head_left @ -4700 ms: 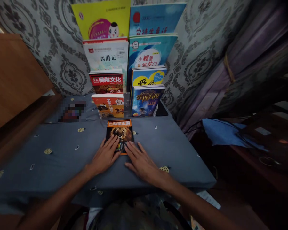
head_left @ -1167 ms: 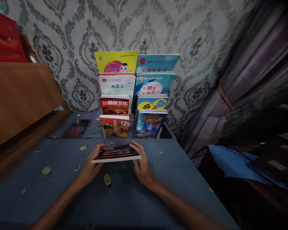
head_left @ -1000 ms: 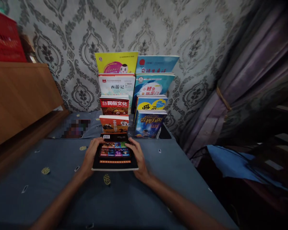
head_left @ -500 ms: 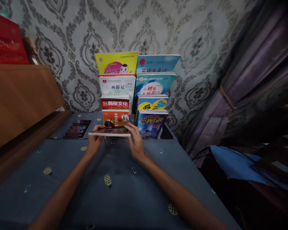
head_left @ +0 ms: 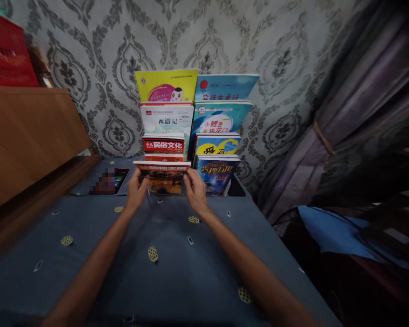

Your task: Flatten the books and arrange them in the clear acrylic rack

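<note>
A thin book (head_left: pixel 163 171) with a red and dark cover and white lettering is held between my two hands, its top edge tilted toward me. My left hand (head_left: pixel 136 190) is closed on its left end, and my right hand (head_left: pixel 196 190) grips its right end. Right behind it stands an orange book (head_left: pixel 165 187), mostly covered by the held one. Further back in the same column are a red book (head_left: pixel 163 145), a pale book (head_left: pixel 167 120) and a yellow book (head_left: pixel 167 84). Near my right hand a dark blue book (head_left: pixel 218 175) stands upright.
Behind the dark blue book rise a yellow-and-blue book (head_left: pixel 216 145) and two blue ones. A dark cloth with pineapple prints (head_left: pixel 170 281) covers the table. A wooden cabinet (head_left: pixel 30 141) stands left, a partly pixelated flat item (head_left: pixel 121 179) lies nearby, and a curtain (head_left: pixel 303 181) hangs right.
Both hands have raised the held book slightly and tipped it, so its front cover now faces me. It hides more of the orange book's top.
</note>
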The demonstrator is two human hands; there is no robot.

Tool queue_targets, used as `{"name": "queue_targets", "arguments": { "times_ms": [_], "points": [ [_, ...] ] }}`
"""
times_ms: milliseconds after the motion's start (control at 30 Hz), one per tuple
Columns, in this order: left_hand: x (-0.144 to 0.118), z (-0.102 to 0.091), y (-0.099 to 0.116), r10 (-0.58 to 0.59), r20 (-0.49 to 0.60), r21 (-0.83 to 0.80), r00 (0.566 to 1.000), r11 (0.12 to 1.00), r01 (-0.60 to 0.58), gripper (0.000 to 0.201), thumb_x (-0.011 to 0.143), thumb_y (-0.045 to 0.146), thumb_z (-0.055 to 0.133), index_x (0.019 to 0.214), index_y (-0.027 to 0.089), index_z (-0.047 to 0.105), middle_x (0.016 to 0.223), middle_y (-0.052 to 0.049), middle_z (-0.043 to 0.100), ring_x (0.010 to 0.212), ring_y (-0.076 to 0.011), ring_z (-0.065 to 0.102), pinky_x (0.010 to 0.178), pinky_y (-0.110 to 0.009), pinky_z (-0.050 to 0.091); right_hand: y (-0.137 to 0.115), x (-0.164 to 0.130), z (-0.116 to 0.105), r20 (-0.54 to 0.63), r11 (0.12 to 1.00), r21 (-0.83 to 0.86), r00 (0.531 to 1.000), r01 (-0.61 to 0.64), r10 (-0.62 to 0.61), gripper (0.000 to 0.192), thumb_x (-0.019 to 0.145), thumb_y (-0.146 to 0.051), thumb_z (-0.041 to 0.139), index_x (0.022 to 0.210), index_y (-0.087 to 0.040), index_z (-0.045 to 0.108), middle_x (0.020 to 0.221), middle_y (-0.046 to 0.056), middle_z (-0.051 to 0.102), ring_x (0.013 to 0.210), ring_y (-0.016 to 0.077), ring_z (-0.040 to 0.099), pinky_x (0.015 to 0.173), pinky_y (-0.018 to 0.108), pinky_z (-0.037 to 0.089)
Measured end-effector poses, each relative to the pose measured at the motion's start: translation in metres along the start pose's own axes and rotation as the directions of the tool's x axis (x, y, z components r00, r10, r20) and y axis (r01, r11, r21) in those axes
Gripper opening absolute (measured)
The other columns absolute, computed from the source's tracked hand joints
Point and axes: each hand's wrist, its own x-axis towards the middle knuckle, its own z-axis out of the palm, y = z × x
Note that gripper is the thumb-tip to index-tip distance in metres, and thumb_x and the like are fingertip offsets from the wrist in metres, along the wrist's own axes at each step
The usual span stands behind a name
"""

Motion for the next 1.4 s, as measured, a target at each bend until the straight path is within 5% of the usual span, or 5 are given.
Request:
{"name": "queue_targets", "arguments": {
  "times_ms": [900,1200,1400],
  "points": [
    [-0.01,0.005,-0.026,0.013,0.029,0.017,0.999,1.0,-0.013,0.034,0.094,0.052,0.053,0.1,0.019,0.06,0.092,-0.005,0.066,0.087,-0.0204,0.062,0.077,-0.032,0.05,0.023,-0.006,0.006,0.083,0.997,-0.025,0.994,-0.069,0.071,0.03,0.098,-0.026,0.044,0.121,-0.024,0.064,0.111,0.009,0.07,0.104,0.0237,0.064,0.092,0.041,0.052],
    [-0.013,0.005,-0.028,0.112,-0.01,0.303,0.994,0.947,-0.104,0.031,0.098,0.05,0.047,0.092,0.022,0.058,0.093,-0.006,0.056,0.09,-0.0221,0.056,0.078,-0.036,0.048,0.025,-0.007,0.005,0.089,0.993,-0.076,0.992,-0.086,0.093,0.029,0.098,-0.022,0.042,0.118,-0.022,0.062,0.111,0.01,0.068,0.102,0.0239,0.063,0.091,0.041,0.051],
    [-0.011,0.008,-0.027,0.115,-0.006,0.308,0.993,0.945,-0.108,0.032,0.098,0.05,0.047,0.102,0.021,0.058,0.095,-0.006,0.058,0.091,-0.023,0.056,0.082,-0.037,0.047,0.021,-0.007,0.005,0.109,0.982,-0.149,0.985,-0.114,0.131,0.024,0.095,-0.018,0.041,0.109,-0.021,0.06,0.103,0.01,0.064,0.097,0.0243,0.06,0.087,0.04,0.051]
  ]
}}
